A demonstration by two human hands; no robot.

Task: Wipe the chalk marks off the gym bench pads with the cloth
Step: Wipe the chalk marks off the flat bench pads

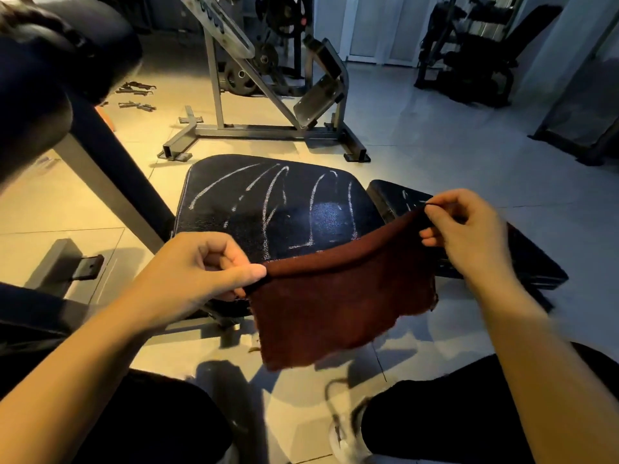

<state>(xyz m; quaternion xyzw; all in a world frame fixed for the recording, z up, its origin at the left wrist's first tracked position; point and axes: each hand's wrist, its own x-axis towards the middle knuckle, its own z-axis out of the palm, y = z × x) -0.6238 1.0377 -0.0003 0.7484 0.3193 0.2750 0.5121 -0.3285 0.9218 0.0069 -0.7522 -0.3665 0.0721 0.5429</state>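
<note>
A dark red cloth point(335, 306) hangs spread in the air in front of the bench. My left hand point(207, 266) pinches its left top corner and my right hand point(465, 226) pinches its right top corner. Behind the cloth lies the black seat pad point(234, 202), crossed by several long white chalk marks point(271, 192). To its right a second black pad point(388, 195) carries a few short chalk marks; the cloth and my right hand hide most of it.
A black padded roller point(60, 55) on a slanted frame rises at the upper left. A grey plate-loaded machine point(268, 95) stands on the tiled floor behind the bench. More dark gym equipment point(475, 61) is at the back right. My knees and a white shoe point(348, 443) are below.
</note>
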